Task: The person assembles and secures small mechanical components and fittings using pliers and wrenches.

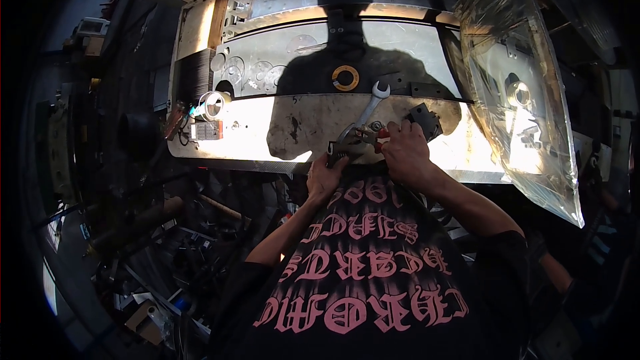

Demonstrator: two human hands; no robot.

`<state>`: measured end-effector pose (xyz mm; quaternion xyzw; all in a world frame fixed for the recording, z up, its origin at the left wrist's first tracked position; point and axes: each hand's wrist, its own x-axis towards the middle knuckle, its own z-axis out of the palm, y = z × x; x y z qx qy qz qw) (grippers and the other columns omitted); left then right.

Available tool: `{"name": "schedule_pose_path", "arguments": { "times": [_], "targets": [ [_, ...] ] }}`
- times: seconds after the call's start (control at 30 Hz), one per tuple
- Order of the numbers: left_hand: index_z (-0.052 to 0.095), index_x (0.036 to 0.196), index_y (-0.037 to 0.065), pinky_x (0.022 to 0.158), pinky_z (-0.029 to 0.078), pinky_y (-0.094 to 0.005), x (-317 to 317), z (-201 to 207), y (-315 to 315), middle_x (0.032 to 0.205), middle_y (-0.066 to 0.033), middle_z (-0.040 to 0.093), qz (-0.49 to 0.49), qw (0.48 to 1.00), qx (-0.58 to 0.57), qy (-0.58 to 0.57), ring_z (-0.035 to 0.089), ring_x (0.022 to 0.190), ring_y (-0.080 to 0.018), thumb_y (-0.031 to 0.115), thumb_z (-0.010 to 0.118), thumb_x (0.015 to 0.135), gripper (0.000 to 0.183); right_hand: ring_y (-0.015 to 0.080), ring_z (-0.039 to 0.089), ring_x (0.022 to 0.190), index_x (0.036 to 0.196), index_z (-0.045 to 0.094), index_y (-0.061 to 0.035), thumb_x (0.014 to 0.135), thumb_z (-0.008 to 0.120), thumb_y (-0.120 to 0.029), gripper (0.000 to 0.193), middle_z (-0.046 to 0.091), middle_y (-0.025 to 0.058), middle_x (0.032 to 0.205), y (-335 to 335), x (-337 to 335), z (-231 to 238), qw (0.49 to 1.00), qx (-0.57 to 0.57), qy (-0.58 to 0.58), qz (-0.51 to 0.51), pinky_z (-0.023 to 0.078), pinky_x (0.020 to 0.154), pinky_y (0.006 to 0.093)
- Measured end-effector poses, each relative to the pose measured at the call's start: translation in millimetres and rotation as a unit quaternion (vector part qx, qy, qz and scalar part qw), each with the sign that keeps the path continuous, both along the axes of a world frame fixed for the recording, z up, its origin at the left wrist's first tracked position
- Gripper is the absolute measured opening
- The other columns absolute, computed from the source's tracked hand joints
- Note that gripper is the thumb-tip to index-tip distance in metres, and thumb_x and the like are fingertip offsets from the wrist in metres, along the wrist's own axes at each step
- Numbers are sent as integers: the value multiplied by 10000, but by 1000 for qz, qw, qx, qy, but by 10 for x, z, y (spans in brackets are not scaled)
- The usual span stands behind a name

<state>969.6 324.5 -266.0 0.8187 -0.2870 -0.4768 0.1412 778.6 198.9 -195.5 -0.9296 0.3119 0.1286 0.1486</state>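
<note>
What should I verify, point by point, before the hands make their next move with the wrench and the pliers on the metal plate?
1. Left hand grips the lower end of a tool at the plate's near edge: ok.
2. Right hand holds the red-handled pliers: ok.
3. Open-end wrench lies slanted on the metal plate, head pointing away: ok.
4. Wrench or pliers seated on a fastener: cannot tell, the spot is small and partly shaded.
5. Light on the work: not ok, the person's shadow covers it.
6. Clear plastic bag with parts stays right of the hands, apart from them: ok.
</note>
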Motion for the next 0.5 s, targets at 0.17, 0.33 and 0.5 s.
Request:
{"name": "schedule_pose_path", "arguments": {
  "times": [0.17, 0.33, 0.5],
  "targets": [
    [653, 1043, 28, 778, 485, -412, -60, -13, -104, 857, -134, 690, -3, 990, -71, -119, 663, 847, -299, 476, 627, 825, 499, 282, 497, 961, 808, 719, -94, 697, 619, -180, 172, 540, 125, 1012, -37, 94, -130, 999, -18, -32, -20, 370, 774, 375],
    [672, 1050, 57, 840, 473, -439, -70, 39, -191, 948, -166, 692, 0, 995, -20, -99, 642, 967, -348, 529, 608, 812, 532, 285, 495, 956, 794, 716, -104, 721, 600, -177, 156, 538, 118, 992, -69, 125, -194, 998, -31, -46, -25, 365, 772, 378],
    [692, 1016, 67, 834, 476, -443, -79, -94, -274, 973, -181, 686, 4, 994, -4, -106, 638, 973, -361, 542, 604, 807, 527, 289, 493, 967, 799, 719, -117, 709, 620, -191, 152, 539, 115, 1004, -178, 159, -250, 999, -38, -18, -18, 364, 770, 385]
  ]
}}
